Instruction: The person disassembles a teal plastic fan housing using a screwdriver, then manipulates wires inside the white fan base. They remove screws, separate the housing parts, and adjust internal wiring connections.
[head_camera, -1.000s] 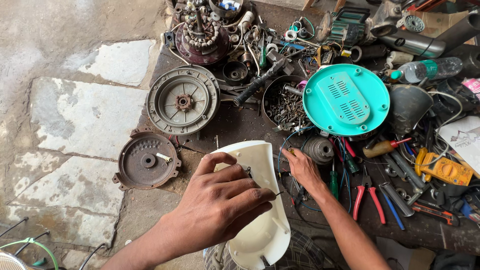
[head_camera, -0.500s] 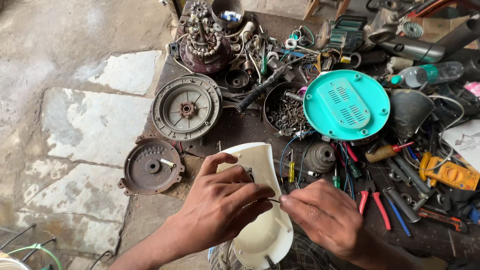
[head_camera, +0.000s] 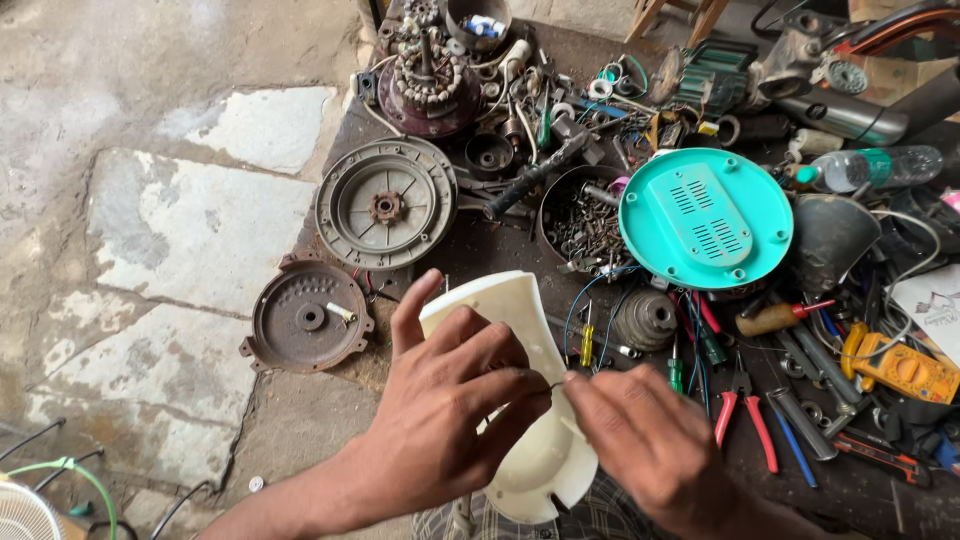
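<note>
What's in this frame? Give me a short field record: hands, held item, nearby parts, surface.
left hand: grips white plastic housing
right hand: fingertips meet the left hand's at the housing, pinching something thin; cannot tell what
nearest parts: rusty round cover, grey motor end plate
also near: teal round lid, bowl of screws, red-handled pliers
surface: dark cluttered workbench
</note>
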